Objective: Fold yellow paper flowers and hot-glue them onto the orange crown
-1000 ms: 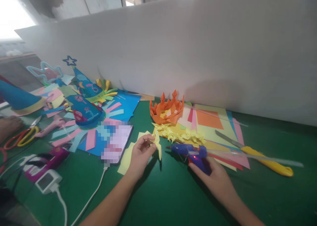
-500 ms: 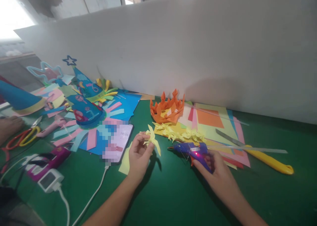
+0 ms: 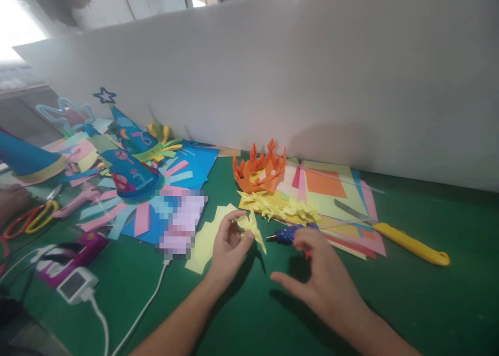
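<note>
Between the thumb and fingers of my left hand (image 3: 228,249) is a yellow folded paper piece (image 3: 253,226) with pointed ends. My right hand (image 3: 331,283) has its thumb spread wide from the fingers and grips nothing. Its fingers hover over or touch a blue glue gun (image 3: 287,235); which of the two I cannot tell. The gun's nozzle points left, and the hand hides its handle. Behind both hands lies a row of yellow folded paper pieces (image 3: 283,208). An orange folded paper crown (image 3: 259,175) stands just beyond that row.
Coloured paper sheets (image 3: 333,202) and a yellow-handled knife (image 3: 413,243) lie at the right. To the left are a phone (image 3: 185,223) on a white cable, decorated blue cone hats (image 3: 134,174), scissors (image 3: 42,215), a pink glue gun (image 3: 83,200) and a power strip (image 3: 74,262). Another person's hand (image 3: 13,202) rests at the far left.
My right hand has let go of the blue glue gun, which now lies on the table, and its fingers have opened. My left hand has shifted slightly right with the yellow paper piece.
</note>
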Action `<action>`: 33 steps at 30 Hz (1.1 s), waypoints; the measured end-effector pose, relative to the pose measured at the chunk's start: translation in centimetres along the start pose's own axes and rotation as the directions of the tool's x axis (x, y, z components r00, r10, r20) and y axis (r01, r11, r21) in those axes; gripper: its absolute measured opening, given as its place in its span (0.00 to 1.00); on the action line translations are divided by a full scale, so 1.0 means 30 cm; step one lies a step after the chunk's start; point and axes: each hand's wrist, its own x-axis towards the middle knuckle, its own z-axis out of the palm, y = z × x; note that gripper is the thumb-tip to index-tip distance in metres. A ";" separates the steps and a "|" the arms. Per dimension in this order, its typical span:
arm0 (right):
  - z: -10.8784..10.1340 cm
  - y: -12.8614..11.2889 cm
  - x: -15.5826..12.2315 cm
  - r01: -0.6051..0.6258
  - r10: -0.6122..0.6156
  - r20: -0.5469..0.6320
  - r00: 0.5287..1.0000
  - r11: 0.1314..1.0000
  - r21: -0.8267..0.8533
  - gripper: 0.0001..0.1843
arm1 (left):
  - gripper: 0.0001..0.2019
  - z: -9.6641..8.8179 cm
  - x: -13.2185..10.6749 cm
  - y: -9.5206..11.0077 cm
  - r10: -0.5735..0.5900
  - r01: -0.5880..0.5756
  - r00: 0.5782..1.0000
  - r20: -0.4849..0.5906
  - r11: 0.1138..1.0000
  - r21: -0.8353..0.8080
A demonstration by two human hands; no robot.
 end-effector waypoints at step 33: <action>0.102 0.031 0.101 0.079 -0.090 0.085 0.992 0.989 0.124 0.06 | 0.09 -0.034 0.026 -0.045 -0.036 -0.015 0.981 0.190 0.965 0.261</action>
